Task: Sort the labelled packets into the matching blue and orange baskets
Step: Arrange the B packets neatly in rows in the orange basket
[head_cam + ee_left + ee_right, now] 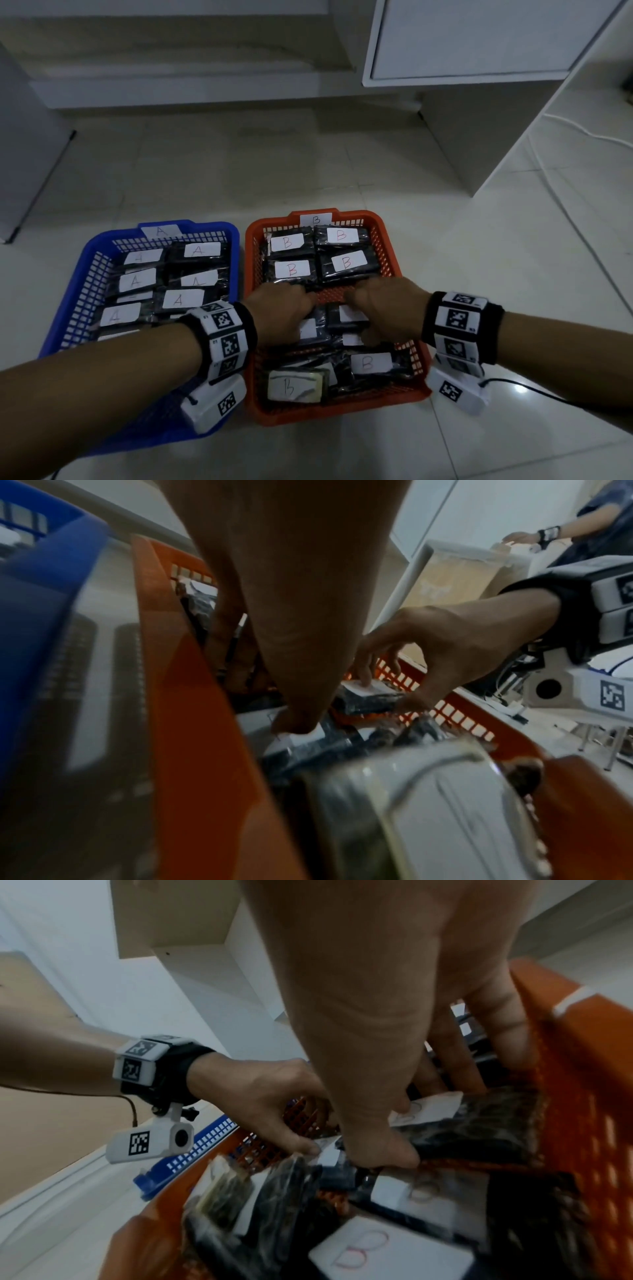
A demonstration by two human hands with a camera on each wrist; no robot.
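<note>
Both hands were down in the middle of the orange basket (251,260). The left hand (281,313) had thumb and curled fingers pinching a dark packet (310,330) with a white label; the right hand (387,310) likewise gripped the packet beside it (346,317), thumb at one edge and fingers at the far one. Around them the orange basket, tagged B, held packets marked B in tidy pairs at the far end and a looser heap at the near end. The blue basket (89,270), tagged A and just beside it, was filled with packets marked A. No packet lay on the floor (479,274), so the sorting looked all but done; what seemed left was setting these two straight and tidying the near heap, though the letters under the hands were hidden
</note>
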